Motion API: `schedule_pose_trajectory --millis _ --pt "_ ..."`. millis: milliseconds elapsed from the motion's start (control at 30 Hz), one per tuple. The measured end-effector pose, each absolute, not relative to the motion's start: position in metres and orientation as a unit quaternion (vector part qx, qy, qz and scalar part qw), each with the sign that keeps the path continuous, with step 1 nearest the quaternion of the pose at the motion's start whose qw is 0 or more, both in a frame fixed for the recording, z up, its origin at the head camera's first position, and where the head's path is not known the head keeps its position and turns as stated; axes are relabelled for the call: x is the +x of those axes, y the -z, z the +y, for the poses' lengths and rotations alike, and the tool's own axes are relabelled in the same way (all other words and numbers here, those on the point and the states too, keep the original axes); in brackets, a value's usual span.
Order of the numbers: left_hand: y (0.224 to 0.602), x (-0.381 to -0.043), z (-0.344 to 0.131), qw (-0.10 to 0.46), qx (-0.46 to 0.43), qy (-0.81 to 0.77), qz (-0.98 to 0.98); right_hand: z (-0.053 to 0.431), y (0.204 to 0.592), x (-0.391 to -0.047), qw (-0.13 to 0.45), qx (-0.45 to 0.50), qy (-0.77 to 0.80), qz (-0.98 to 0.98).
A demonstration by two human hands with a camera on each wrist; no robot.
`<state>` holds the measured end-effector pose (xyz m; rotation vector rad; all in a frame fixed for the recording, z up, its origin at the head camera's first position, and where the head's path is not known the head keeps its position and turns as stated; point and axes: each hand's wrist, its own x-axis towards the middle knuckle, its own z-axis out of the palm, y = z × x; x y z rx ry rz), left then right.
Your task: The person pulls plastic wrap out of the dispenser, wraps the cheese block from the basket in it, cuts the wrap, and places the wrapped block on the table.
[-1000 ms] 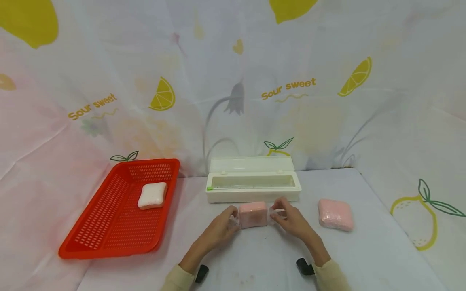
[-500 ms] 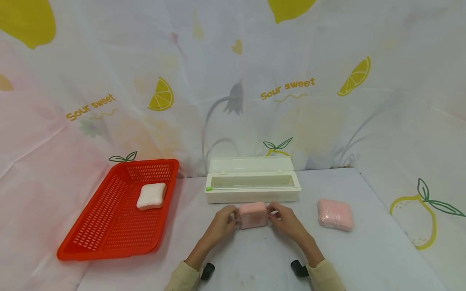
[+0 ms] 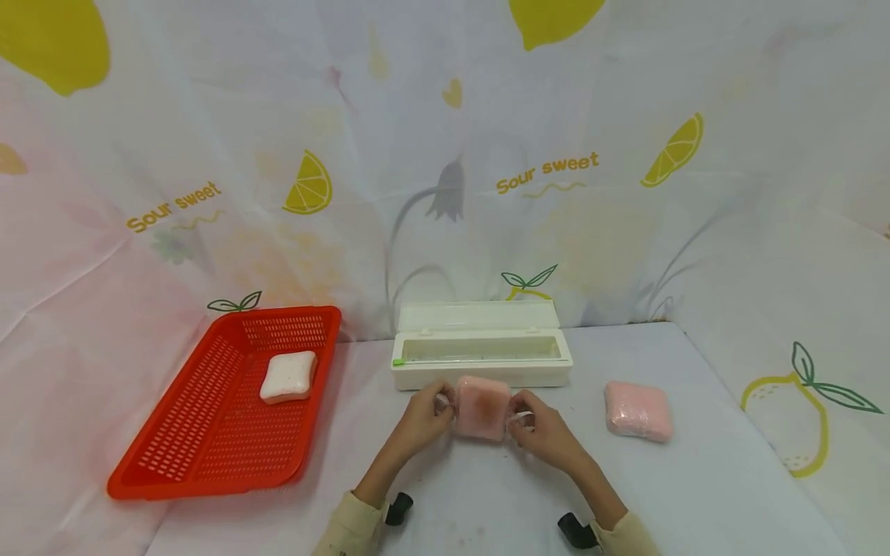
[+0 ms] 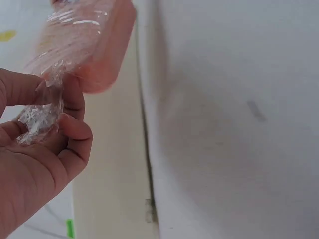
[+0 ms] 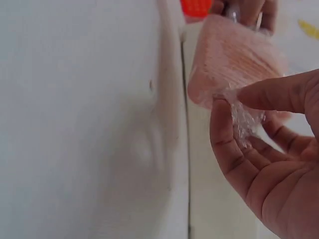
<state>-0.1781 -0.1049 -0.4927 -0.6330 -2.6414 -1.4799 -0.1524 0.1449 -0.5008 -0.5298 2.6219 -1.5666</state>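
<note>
A pink sponge-like block [image 3: 483, 408] wrapped in clear cling film is held up and tilted between both hands, its brownish-marked face towards me. My left hand [image 3: 426, 415] pinches a gathered end of the cling film [image 4: 47, 107] at the block's left side. At the right side, my right hand [image 3: 542, 426] pinches the other bunched end of the film [image 5: 244, 119] between thumb and fingers. In the right wrist view the film lies in tight creases across the block. Behind the hands stands a white cling film dispenser [image 3: 480, 377] with its lid up.
To the left is a red plastic basket [image 3: 208, 479] with a white-topped, pink-sided block [image 3: 288, 376] in it. Another film-wrapped pink block [image 3: 638, 411] lies on the white-covered table [image 3: 723, 494] to the right. A lemon-print cloth [image 3: 445, 255] hangs behind.
The block has tipped up from the table so its brown-marked face shows. Both hands first closed in on its sides, and now they hold the film ends bunched.
</note>
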Motion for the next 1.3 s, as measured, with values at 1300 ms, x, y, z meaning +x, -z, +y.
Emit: schedule_pose_trajectory --millis 1300 --pt "0.480 -0.187 -0.089 -0.248 -0.287 0.443 -0.812 0.100 0.494 -0.044 0.039 -0.206 0.416 0.885"
